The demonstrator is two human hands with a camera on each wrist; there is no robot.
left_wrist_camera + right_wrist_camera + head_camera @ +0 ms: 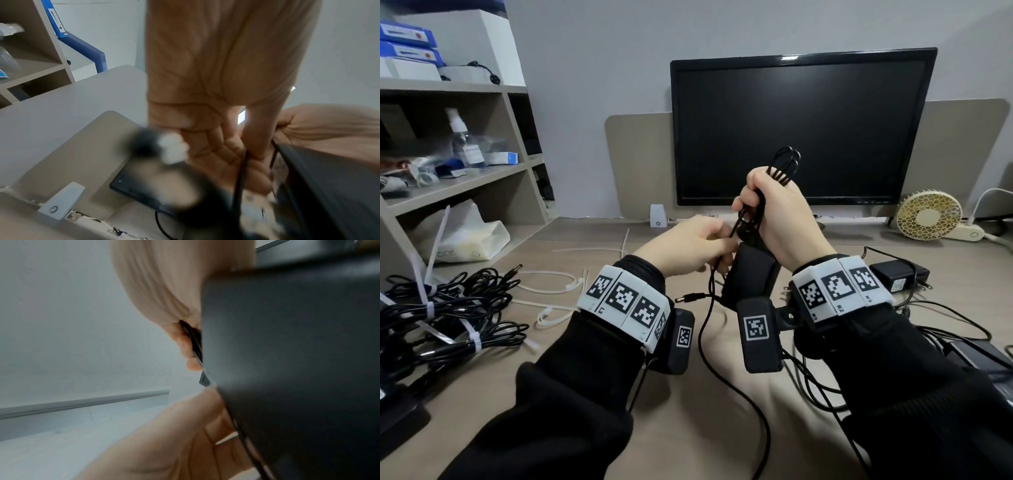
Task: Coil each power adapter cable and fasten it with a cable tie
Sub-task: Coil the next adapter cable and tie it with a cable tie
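Beige desk before dark monitor, shelving alongside.

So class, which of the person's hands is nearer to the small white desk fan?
Right. The right hand, gripping the coiled cable, is raised mid-desk, on the side where the fan stands. The left hand sits farther from it, beyond the right.

1 monitor, 1 fan, 2 hands, 1 spray bottle

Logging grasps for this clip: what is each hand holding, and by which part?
Right hand grips the folded cable loops mid-bundle, adapter hanging below; left hand pinches the loose cable strand beside it.
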